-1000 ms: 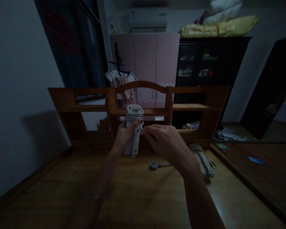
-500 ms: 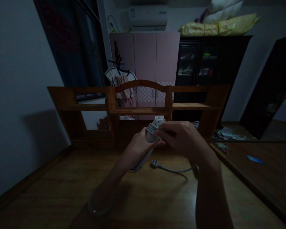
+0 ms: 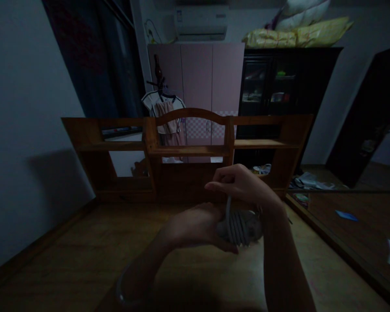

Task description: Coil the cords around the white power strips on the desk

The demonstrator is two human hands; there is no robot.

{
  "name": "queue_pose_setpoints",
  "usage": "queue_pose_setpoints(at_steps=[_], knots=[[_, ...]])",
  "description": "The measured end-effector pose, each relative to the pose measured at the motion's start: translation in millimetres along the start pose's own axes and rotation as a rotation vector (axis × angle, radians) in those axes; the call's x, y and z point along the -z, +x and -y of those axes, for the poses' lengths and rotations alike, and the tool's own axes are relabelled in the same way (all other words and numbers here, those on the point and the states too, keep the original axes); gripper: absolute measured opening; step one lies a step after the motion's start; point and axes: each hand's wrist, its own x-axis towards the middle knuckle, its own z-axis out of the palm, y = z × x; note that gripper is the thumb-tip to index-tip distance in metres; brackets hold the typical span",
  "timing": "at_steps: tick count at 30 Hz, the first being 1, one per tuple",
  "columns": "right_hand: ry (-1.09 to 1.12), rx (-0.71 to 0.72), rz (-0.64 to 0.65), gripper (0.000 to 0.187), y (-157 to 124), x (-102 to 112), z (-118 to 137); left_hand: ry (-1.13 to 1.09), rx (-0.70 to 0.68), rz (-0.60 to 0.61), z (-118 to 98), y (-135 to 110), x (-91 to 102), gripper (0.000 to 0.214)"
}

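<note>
While my left hand [image 3: 198, 226] clasps the power strip [image 3: 252, 227], my right hand [image 3: 238, 182] grips the cord [image 3: 228, 211] just above it.

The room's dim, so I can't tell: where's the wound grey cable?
In the head view, right of and below centre, the wound grey cable is in the left hand, below the right hand.

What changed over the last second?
The left hand brought the cord-wrapped bundle down and rightward, tipping it from near upright. The right hand is now above it, cord running up to it. No visible release. The wooden shelf unit stayed put.
</note>
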Motion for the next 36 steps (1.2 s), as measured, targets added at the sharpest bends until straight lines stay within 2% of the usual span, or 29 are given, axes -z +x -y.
queue_pose_setpoints(at_steps=[2,4,7,10,12,14,18,21,26,28,31,34,36], knots=[[0.171,0.005,0.215,0.033,-5,11,-9,-0.036,-0.05,0.028,-2,-4,6.7,0.057],[0.299,0.012,0.329,0.03,-11,21,-22,-0.115,-0.112,0.094,-4,-9,13.0,0.054],[0.407,0.006,0.285,0.026,-15,28,-43,-0.242,-0.195,0.151,-7,-14,20.0,0.056],[0.422,-0.041,0.268,0.026,-12,22,-47,-0.366,-0.258,0.133,-7,-18,25.9,0.062],[0.422,-0.075,0.239,0.025,-8,15,-40,-0.44,-0.265,0.058,-3,-18,30.6,0.065],[0.402,-0.069,0.184,0.024,-4,10,-32,-0.491,-0.213,-0.043,5,-17,35.6,0.061],[0.204,-0.004,0.07,0.019,4,6,-30,-0.513,0.029,-0.254,22,-7,41.1,0.04],[0.041,-0.01,-0.014,0.02,11,3,-43,-0.496,0.139,-0.39,30,3,38.9,0.038],[-0.017,-0.01,0.014,0.023,17,-2,-62,-0.421,0.065,-0.637,32,14,31.2,0.068],[-0.008,-0.001,0.008,0.024,18,-5,-64,-0.353,0.057,-0.733,32,16,28.8,0.064],[0.027,0.005,0.018,0.025,19,-9,-59,-0.229,0.075,-0.876,36,18,26.5,0.047],[0.037,0.026,0.033,0.026,20,-12,-49,-0.167,0.085,-1.011,41,21,25.8,0.045],[-0.01,0.041,-0.021,0.025,20,-12,-43,-0.137,0.075,-1.05,45,22,25.9,0.046]])
